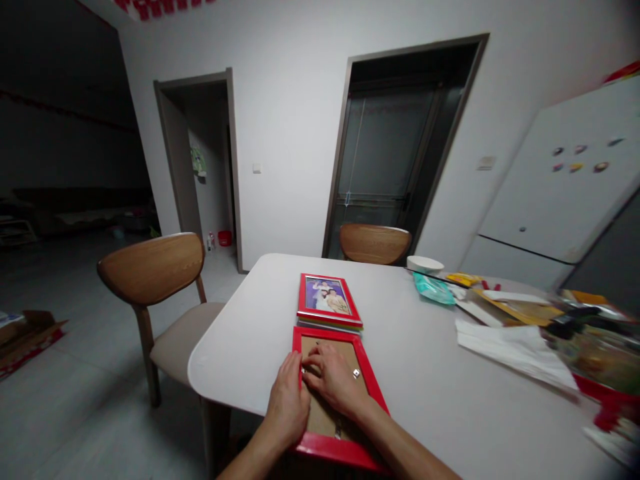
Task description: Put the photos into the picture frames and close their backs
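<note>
Touching the nearer red frame (back upward): both hands.

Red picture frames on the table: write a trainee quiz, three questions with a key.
1. True or false: the nearer red frame lies with its front side up.
2. Which hand lies along that frame's left border?
3. Fill in: just beyond it, the farther red frame shows a ____ of people.

Key: 1. False; its brown backing faces up. 2. The left hand. 3. Photo.
</note>
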A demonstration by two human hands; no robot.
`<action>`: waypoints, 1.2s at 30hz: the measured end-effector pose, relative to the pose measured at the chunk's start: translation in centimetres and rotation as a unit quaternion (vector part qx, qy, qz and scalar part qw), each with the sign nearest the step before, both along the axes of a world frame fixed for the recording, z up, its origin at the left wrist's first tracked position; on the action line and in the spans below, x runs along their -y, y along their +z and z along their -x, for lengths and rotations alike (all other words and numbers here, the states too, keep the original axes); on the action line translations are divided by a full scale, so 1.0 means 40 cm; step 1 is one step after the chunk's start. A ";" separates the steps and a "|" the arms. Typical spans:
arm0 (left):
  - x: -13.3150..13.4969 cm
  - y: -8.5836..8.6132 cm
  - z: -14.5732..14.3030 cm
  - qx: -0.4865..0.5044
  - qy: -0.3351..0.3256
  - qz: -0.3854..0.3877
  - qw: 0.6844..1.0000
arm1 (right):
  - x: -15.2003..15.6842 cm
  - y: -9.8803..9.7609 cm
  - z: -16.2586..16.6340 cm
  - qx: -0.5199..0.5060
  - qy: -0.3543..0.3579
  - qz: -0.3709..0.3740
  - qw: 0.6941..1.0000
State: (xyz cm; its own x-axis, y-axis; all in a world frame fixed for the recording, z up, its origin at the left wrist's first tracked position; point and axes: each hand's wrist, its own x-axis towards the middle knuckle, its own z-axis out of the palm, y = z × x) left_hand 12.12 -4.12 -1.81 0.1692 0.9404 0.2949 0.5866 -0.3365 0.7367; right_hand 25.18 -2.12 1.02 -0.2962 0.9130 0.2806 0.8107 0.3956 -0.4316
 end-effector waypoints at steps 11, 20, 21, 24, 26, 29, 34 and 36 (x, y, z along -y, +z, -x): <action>-0.002 0.003 0.002 0.000 -0.004 0.002 1.000 | -0.020 -0.001 0.006 -0.041 -0.042 0.017 0.998; -0.001 0.009 0.001 0.015 -0.007 0.003 1.000 | 0.119 0.060 -0.139 -0.044 0.054 0.108 0.992; -0.001 0.009 0.001 0.015 -0.007 0.004 1.000 | 0.136 0.059 -0.138 -0.035 0.068 0.111 0.991; -0.001 0.008 0.001 0.013 -0.009 0.004 1.000 | 0.162 0.051 -0.119 -0.015 0.085 0.102 0.991; 0.000 0.007 0.003 0.013 -0.009 0.002 1.000 | 0.162 0.044 -0.106 -0.012 0.083 0.099 0.992; 0.000 0.006 0.004 0.015 -0.009 -0.002 1.000 | 0.151 0.033 -0.095 -0.011 0.076 0.094 0.993; -0.001 0.005 0.003 0.022 -0.009 -0.005 1.000 | 0.144 0.016 -0.091 -0.018 0.052 0.063 0.997; 0.000 0.006 0.002 0.025 -0.009 -0.004 1.000 | 0.146 0.012 -0.098 -0.036 0.041 0.064 0.996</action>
State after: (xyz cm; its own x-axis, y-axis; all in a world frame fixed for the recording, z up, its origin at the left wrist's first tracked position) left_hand 12.04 -4.11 -1.59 0.1704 0.9348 0.3115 0.5430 -0.3529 0.7620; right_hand 29.10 -7.96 1.51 -0.3548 0.9163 0.1859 0.7430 0.3970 -0.5388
